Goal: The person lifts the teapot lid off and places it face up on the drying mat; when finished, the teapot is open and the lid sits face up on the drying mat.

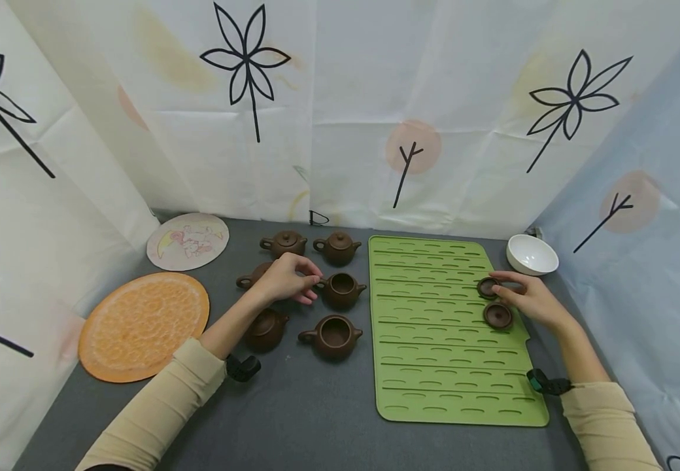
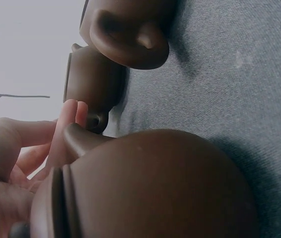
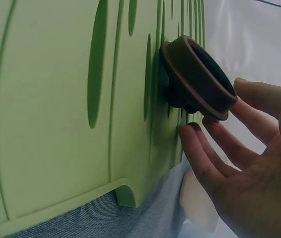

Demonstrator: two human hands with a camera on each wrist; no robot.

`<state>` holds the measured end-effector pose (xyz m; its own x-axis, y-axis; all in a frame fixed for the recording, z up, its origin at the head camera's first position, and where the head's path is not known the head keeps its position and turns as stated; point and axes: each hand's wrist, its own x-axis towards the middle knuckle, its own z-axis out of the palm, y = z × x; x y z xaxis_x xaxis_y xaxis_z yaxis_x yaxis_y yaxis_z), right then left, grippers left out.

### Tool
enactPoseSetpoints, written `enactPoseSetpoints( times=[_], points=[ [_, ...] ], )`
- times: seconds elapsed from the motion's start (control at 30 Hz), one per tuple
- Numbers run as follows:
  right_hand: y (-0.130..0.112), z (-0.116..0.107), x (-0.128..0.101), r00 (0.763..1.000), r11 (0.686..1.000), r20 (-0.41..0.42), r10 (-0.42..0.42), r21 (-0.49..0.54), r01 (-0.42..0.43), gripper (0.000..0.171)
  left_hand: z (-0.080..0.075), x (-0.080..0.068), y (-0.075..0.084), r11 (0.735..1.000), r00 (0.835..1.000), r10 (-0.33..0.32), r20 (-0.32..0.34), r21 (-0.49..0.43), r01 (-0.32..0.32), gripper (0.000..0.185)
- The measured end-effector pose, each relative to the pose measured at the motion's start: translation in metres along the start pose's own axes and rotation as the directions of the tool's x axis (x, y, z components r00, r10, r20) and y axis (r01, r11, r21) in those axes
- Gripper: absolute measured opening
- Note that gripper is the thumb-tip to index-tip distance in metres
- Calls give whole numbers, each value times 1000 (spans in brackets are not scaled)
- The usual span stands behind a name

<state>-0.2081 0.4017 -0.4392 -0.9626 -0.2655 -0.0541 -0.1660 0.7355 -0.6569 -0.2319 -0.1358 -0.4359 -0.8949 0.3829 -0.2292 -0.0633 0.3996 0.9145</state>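
Near the middle of the table, my left hand (image 1: 289, 280) has its fingertips by the handle of a lidless brown teapot (image 1: 342, 292). In the left wrist view the fingers look fairly straight; whether they touch that handle (image 2: 99, 121) is unclear. Below the hand sits a lidded teapot (image 2: 160, 188). Another lidless teapot (image 1: 335, 337) stands nearer the front. At the green mat's right side, my right hand (image 1: 531, 297) pinches the edge of a small brown teapot lid (image 1: 487, 288). A second lid (image 1: 498, 316) lies upside down just in front; in the right wrist view this lid (image 3: 197, 74) largely hides the first.
Two lidded teapots, one (image 1: 286, 243) beside another (image 1: 338, 248), stand at the back. A partly covered teapot (image 1: 248, 279) sits behind my left wrist. The ribbed green mat (image 1: 434, 366) covers the right side, a white bowl (image 1: 531, 254) behind it. Orange (image 1: 142, 327) and pink-white (image 1: 187, 242) placemats lie left.
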Motion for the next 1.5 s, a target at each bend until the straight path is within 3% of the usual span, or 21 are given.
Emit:
enactPoseSetpoints(
  times=[0.17,0.37,0.67,0.8,1.0,1.23,1.5],
  points=[
    [-8,0,-2,1000,998,-27,-8,-63,6,50,-1,0,3,1000,1000,5,8,4,-5,22],
    [-17,-3,-4,992,996,-103,-69,-70,62,47,-6,4,6,1000,1000,9,-4,14,-9,23],
    [-47,4,5,970,985,-180,-166,18,172,41,-16,10,11,997,998,57,8,48,-57,26],
    [-69,12,18,964,975,-172,-202,53,214,38,-23,14,18,996,998,66,-8,59,-66,24],
    [-99,30,44,975,976,-139,-173,110,189,38,-30,24,25,992,997,70,-32,108,-66,23],
    [-122,56,83,972,943,-118,-205,241,228,35,-34,39,27,984,996,77,-46,165,-68,27],
    [-152,86,120,977,910,-39,-209,358,209,32,-38,51,30,991,998,18,-52,136,-11,28]
  ],
)
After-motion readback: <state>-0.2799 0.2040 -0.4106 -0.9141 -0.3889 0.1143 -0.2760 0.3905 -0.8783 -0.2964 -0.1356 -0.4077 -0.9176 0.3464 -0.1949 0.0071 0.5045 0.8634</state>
